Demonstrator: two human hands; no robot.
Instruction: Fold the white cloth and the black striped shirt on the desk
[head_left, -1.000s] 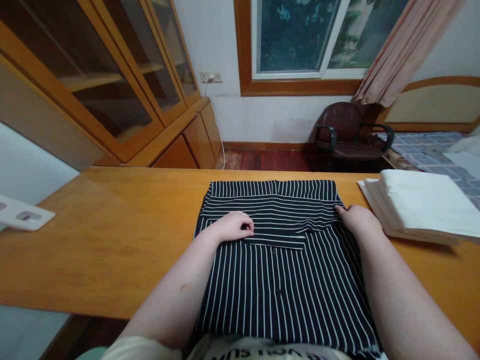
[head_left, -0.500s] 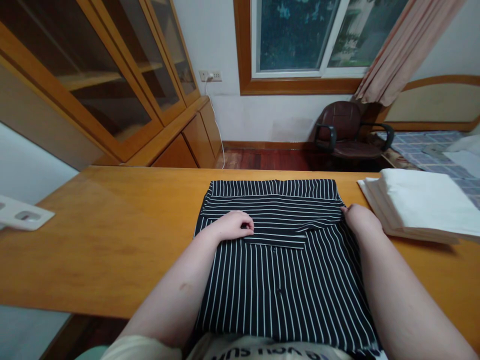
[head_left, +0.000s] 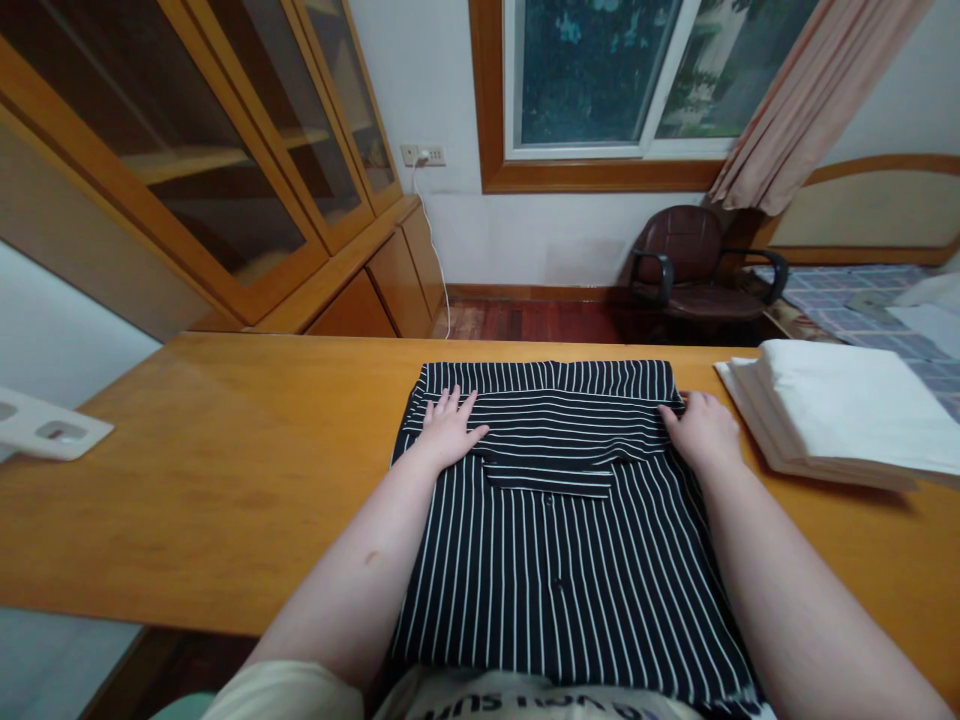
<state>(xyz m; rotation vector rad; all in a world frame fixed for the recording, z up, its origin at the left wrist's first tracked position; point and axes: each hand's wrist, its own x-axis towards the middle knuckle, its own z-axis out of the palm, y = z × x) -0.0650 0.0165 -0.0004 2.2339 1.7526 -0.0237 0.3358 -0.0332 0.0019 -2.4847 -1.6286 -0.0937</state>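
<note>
A black shirt with white stripes (head_left: 525,560) lies folded on the table in front of me, its lower end against my body. Its sleeves are folded across the upper part, where the stripes run sideways, and small dark buttons go down the middle. My left hand (head_left: 448,428) rests flat on the upper left of the shirt with its fingers spread. At the shirt's upper right edge is my right hand (head_left: 703,428), closed, with the thumb over the cloth and the other fingers curled at the border, partly hidden.
The wooden table (head_left: 225,480) extends left and right. A stack of folded white cloth (head_left: 847,410) stands close to my right hand. At the far left is a white object with oval holes (head_left: 52,428). Beyond are a glass-door cabinet (head_left: 315,230) and an office chair (head_left: 686,260).
My left hand has opened from a curl and slid up and slightly left on the shirt. The right hand has shifted slightly left, its thumb now over the cloth.
</note>
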